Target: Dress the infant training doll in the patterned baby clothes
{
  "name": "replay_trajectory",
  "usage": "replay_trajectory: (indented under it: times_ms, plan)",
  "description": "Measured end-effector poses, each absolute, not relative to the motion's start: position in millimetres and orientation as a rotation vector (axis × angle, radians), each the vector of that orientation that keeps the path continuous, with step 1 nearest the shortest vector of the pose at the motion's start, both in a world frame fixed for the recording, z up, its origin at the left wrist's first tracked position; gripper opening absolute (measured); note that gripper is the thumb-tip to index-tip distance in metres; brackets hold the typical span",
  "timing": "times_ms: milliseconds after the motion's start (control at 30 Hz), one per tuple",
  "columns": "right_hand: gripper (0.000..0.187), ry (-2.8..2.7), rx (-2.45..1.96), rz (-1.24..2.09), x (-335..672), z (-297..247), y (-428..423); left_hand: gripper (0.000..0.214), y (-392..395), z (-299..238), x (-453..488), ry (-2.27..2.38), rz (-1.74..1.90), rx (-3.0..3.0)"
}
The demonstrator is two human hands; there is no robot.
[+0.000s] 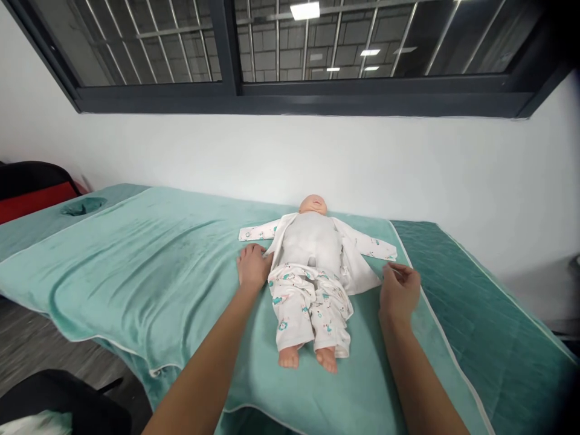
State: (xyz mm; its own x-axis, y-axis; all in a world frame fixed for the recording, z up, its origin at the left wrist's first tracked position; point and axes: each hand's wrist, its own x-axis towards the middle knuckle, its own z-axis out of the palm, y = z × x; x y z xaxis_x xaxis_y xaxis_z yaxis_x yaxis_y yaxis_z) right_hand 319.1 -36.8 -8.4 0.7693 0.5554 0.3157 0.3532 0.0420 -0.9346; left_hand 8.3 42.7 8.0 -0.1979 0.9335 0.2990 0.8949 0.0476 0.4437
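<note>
A baby doll [313, 205] lies on its back, head toward the wall, its bare feet toward me. It wears a white patterned baby jacket [360, 275], spread open at the front with both sleeves stretched out sideways, and patterned baby trousers [294, 308]. The torso between the panels is whitish. My left hand [254, 264] is closed at the jacket's left edge, beside the doll's waist, with the fingertips partly hidden. On the other side, my right hand [400, 291] pinches at the outer corner of the right panel, just below the sleeve cuff.
A green blanket [136, 260] with soft folds covers the bed under the doll. Darker green quilted bedding [457, 272] shows at the right. A white wall [203, 157] and a dark window frame [317, 104] rise behind. A black chair [58, 402] stands at lower left.
</note>
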Motion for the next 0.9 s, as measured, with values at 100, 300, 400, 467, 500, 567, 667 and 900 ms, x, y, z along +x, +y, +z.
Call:
replay_trajectory:
  times_ms: [100,300,400,467,500,567,667,900]
  plan:
    - [0.040,-0.952,-1.748,0.304,329.3,-19.2,-27.0,0.026,43.0,9.5,8.7,2.178,0.763,2.040]
    - [0.047,-1.333,-2.030,0.214,313.6,-14.8,-22.7,0.022,35.6,7.4,3.5,2.044,0.981,1.932]
    - [0.043,-1.379,-2.051,0.281,311.7,-8.8,-27.3,0.027,34.2,8.5,-6.4,2.070,1.193,1.731]
    - [0.040,-1.393,-2.046,0.306,312.3,-6.0,-30.8,0.027,36.1,11.1,-17.0,2.100,1.271,1.650]
    - [0.040,-1.381,-2.036,0.323,312.7,-5.0,-32.4,0.027,37.8,12.6,-23.0,2.123,1.272,1.636]
    - [0.040,-1.314,-1.996,0.355,313.2,-3.8,-34.6,0.026,41.9,15.3,-34.5,2.167,1.260,1.603]
    - [0.042,-1.202,-1.908,0.367,313.8,-3.7,-35.5,0.025,46.0,16.6,-45.4,2.225,1.206,1.591]
    - [0.051,-1.417,-1.873,0.285,346.1,-8.4,-40.2,0.027,38.5,13.6,-39.5,2.326,1.035,1.655]
